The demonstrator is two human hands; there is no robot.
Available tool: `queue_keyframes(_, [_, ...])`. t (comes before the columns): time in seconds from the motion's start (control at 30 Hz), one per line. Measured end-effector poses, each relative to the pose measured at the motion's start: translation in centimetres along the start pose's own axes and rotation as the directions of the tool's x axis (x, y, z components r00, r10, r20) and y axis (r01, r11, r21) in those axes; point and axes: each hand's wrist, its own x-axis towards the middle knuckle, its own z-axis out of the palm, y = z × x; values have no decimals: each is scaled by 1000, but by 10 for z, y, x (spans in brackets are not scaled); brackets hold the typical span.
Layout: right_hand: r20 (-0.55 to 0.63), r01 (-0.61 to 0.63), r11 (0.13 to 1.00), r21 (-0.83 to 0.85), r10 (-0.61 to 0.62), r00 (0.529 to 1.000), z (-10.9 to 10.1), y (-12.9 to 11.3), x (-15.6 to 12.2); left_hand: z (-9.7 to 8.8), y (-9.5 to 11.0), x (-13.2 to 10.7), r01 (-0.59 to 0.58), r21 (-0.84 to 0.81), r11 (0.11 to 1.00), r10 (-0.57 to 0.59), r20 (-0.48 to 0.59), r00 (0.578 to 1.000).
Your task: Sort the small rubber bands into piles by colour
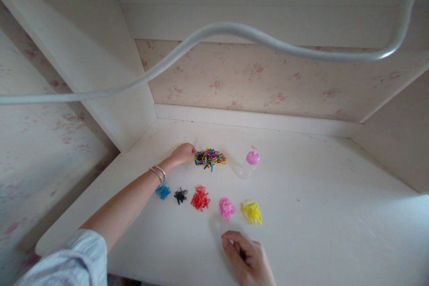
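Note:
My left hand reaches to the left edge of a heap of mixed-colour small rubber bands. Its fingers are closed together at the heap, and what they pinch is too small to make out. Nearer to me lie sorted piles of bands: blue, black, red, pink and yellow. Just in front of the pink and yellow piles, my right hand has its fingers curled and thumb against the index finger, with no band showing in it.
A clear container with a pink top is right of the mixed heap, and a clear plastic piece lies beside it. A white cable crosses the upper view. The white desktop is bounded by a back wall and side panels.

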Motion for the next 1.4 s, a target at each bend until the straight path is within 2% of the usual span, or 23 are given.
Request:
queue_keyframes(0.17, [33, -23, 1000, 5, 22, 999, -2, -1, 0, 0, 1, -4, -6, -11, 1000, 6, -18, 1000])
queue_keyframes(0.53, [66, -48, 999, 3, 48, 997, -5, -3, -1, -16, -5, -16, -22, 10, 1000, 23, -127, 992])
queue_keyframes(0.8, [67, -48, 999, 15, 47, 997, -5, -6, 0, -21, -4, -25, -43, -9, 999, 42, -136, 990])
queue_keyframes(0.9, [51, -42, 999, 18, 41, 998, -4, -4, -1, -29, -2, -44, -67, -34, 997, 62, -128, 990])
queue_keyframes(1.0, [58, -35, 999, 27, 33, 998, -5, -3, -1, -34, 0, -76, -91, -68, 993, 85, -90, 992])
queue_keyframes(1.17, [156, -50, 999, -14, 52, 986, -9, -3, 1, -31, -1, -132, -102, -90, 991, 103, 13, 995])
queue_keyframes(1.27, [178, -59, 997, -39, 65, 982, -10, -4, 1, -24, -4, -147, -95, -51, 994, 97, 19, 995])
queue_keyframes(1.4, [163, -88, 995, -48, 95, 982, -9, -5, -1, -19, -7, -152, -103, -38, 994, 102, -13, 995])
